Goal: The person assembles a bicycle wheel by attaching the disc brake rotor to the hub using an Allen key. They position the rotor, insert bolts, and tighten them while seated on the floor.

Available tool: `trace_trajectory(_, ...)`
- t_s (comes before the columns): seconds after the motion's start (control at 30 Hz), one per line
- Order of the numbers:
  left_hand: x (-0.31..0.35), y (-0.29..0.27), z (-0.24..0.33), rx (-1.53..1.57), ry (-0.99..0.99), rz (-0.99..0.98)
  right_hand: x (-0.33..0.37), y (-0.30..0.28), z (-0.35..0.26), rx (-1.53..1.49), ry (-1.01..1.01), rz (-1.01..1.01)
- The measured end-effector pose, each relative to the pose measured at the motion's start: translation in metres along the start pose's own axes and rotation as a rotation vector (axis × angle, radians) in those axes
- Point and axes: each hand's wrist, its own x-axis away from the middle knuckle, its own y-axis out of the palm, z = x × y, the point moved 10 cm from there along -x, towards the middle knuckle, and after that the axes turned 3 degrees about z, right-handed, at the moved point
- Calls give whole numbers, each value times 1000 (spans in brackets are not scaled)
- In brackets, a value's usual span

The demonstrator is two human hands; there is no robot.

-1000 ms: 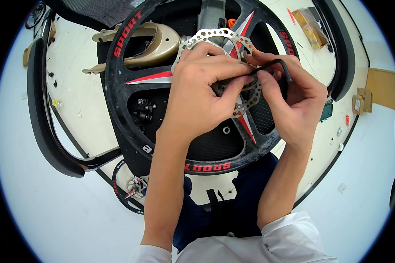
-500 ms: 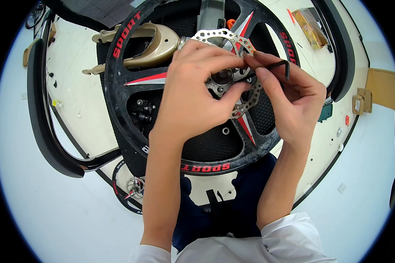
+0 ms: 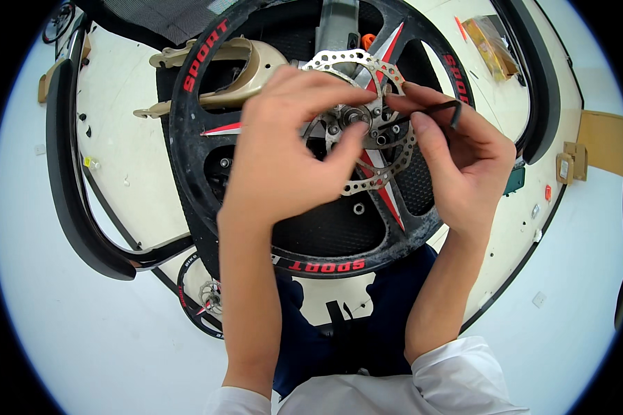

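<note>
Between the thumb and fingers of my right hand (image 3: pixel 467 159) is a black hex key (image 3: pixel 457 115). The bent short end sticks out past my fingers, and the long arm points in at the bolts around the hub (image 3: pixel 356 116). My left hand (image 3: pixel 277 149) hovers over the left side of the silver brake disc (image 3: pixel 356 55), thumb and fingers apart with nothing between them, slightly blurred. The disc lies on a black spoked wheel (image 3: pixel 187 152) with red and white accents. My left hand hides part of the disc and a spoke.
Under the wheel is a black padded seat, with curved armrests (image 3: pixel 73 187) on both sides. A gold fork-like part (image 3: pixel 263 66) lies beneath the rim, upper left. A small nut (image 3: pixel 358 208) shows through a wheel opening. Cardboard boxes (image 3: pixel 573 162) stand at right; a smaller wheel (image 3: pixel 187 297) sits lower left.
My left hand has moved left and slightly down, away from the hex key, uncovering more of the hub. The wheel has shifted a little to the right. My right hand keeps hold of the key.
</note>
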Motion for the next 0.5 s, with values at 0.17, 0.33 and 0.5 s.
trace_trajectory(0.17, 4, -16, -17, -113, -132, 62, -2, -7, -3, -60, 44, 85)
trace_trajectory(0.33, 5, -7, -19, -221, -123, 76, -2, -6, -3, -103, 41, 118)
trace_trajectory(0.5, 4, -8, -18, -249, -128, 71, -2, -4, -2, -59, 46, 77)
